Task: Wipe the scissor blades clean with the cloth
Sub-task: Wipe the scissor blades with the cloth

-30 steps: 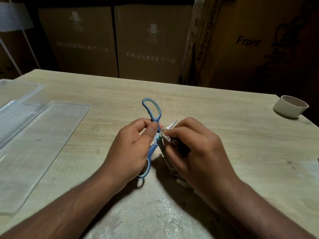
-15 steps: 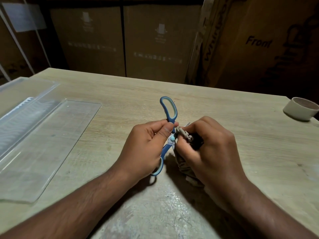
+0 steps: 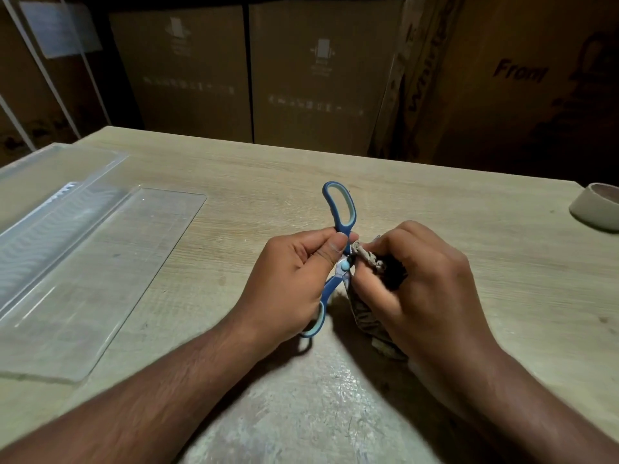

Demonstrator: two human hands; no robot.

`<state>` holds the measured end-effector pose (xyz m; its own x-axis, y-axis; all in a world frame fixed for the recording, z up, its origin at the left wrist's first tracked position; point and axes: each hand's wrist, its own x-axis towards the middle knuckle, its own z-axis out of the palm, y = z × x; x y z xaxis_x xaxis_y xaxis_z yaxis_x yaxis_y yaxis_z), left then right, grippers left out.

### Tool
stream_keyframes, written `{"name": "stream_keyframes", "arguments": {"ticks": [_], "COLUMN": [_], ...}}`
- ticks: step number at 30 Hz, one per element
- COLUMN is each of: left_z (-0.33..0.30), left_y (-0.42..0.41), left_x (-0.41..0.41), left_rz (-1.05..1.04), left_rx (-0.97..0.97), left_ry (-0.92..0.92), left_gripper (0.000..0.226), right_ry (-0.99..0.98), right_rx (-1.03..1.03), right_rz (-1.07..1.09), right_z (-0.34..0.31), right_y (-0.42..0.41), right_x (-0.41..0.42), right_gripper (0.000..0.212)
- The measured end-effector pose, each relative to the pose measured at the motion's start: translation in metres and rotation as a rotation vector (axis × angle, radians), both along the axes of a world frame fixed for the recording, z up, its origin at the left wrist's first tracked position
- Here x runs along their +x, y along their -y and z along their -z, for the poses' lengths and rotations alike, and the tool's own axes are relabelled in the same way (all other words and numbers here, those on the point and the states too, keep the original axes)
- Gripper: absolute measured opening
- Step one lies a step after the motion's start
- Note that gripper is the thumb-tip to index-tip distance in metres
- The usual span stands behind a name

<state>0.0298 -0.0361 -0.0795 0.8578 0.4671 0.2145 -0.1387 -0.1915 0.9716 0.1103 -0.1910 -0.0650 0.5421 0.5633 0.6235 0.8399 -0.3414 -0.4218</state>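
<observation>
Blue-handled scissors are held above the middle of the wooden table, one handle loop pointing away from me, the other under my left palm. My left hand grips the handles near the light blue pivot screw. My right hand is closed on a dark patterned cloth that is bunched around the blades, right beside the pivot. The blades are almost wholly hidden inside the cloth and my fingers. A tail of the cloth hangs down to the table under my right hand.
Clear plastic sheets and a ribbed clear tray lie flat on the left of the table. A roll of tape sits at the far right edge. Large cardboard boxes stand behind the table's far edge.
The view has shifted, so both hands and the scissors sit further right in frame. A blade tip that showed above my right fingers a second ago is now covered by the cloth.
</observation>
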Motion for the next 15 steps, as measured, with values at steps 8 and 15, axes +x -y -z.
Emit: {"name": "stream_keyframes", "arguments": {"ticks": [8,15], "left_z": [0.001,-0.003], "left_y": [-0.003,-0.004], "left_x": [0.001,0.004], "left_rz": [-0.025,-0.085], "left_rx": [-0.037,-0.091], "left_ry": [-0.002,0.034], "left_gripper": [0.024,0.016], "right_ry": [-0.222,-0.519], "right_rx": [0.134,0.302], "right_rz": [-0.029,-0.088], "right_z": [-0.008,-0.016], "right_y": [0.005,0.009], "right_x": [0.009,0.010], "right_gripper": [0.007,0.017]}}
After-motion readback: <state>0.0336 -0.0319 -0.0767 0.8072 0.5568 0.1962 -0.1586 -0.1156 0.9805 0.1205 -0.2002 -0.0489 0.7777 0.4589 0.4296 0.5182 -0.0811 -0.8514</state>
